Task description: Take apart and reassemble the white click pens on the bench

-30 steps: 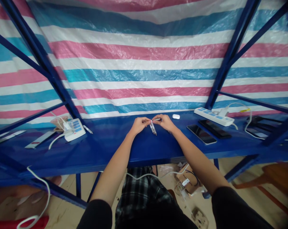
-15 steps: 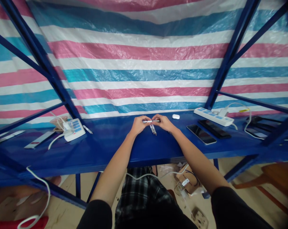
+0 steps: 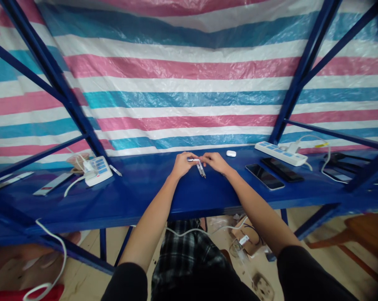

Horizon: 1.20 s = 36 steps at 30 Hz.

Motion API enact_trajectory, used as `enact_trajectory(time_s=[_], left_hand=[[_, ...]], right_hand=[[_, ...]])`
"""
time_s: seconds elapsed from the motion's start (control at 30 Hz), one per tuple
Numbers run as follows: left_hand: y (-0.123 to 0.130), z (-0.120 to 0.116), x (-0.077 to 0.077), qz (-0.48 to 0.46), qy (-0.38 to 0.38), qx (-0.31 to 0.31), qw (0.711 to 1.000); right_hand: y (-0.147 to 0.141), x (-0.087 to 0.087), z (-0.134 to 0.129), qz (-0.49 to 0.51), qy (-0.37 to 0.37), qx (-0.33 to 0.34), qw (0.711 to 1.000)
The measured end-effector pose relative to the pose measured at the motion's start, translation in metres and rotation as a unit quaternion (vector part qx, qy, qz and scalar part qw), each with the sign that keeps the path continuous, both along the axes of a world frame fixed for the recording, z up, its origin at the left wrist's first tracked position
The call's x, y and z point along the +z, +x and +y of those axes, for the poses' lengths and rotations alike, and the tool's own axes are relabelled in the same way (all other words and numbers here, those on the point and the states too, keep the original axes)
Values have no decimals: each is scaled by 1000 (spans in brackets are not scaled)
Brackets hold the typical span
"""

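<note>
Head view, and from where I sit I find the slim white pen (image 3: pixel 193 159) above the middle of the table, lying roughly crosswise between two hands. My left hand (image 3: pixel 180 165) is closed on it, fingers covering part of the barrel. My right hand (image 3: pixel 216 162) has its fingers bent close by the pen's other end — I cannot tell whether they grip anything, since the fingertips hide the spot. Just below, two more pens (image 3: pixel 201 170) lie side by side on the blue table (image 3: pixel 151 186), their upper ends running up behind the held one.

Beyond the right hand I see a small white case (image 3: pixel 231 153), then two dark phones (image 3: pixel 264 176) and a power strip (image 3: pixel 280 153). Off to the left, a white stick (image 3: pixel 115 170), too small for me to identify, lies beside another power strip (image 3: pixel 98 169), whose plugs and cables partly hide it. A striped sheet (image 3: pixel 182 98) hangs behind, cut off by the frame. Below the table, a cardboard box (image 3: pixel 253 237) sits among clutter — too blurred to sort out.
</note>
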State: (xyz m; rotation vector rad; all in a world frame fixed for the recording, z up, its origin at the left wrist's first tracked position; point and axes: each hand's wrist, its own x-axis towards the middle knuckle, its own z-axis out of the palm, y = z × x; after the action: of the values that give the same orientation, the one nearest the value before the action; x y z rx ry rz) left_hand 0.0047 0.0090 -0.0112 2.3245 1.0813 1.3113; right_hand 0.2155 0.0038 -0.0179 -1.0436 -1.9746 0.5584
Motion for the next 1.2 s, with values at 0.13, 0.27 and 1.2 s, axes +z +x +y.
enact_trajectory(time_s=[0.13, 0.27, 1.2], left_hand=[[0, 0, 0, 15, 7, 3, 1000], [0, 0, -1, 16, 11, -1, 1000], [-2, 5, 2, -58, 62, 5, 996]], right_hand=[[0, 1, -2, 0, -3, 1, 1000], [0, 2, -3, -15, -5, 13, 1000], [0, 1, 0, -24, -63, -4, 998]])
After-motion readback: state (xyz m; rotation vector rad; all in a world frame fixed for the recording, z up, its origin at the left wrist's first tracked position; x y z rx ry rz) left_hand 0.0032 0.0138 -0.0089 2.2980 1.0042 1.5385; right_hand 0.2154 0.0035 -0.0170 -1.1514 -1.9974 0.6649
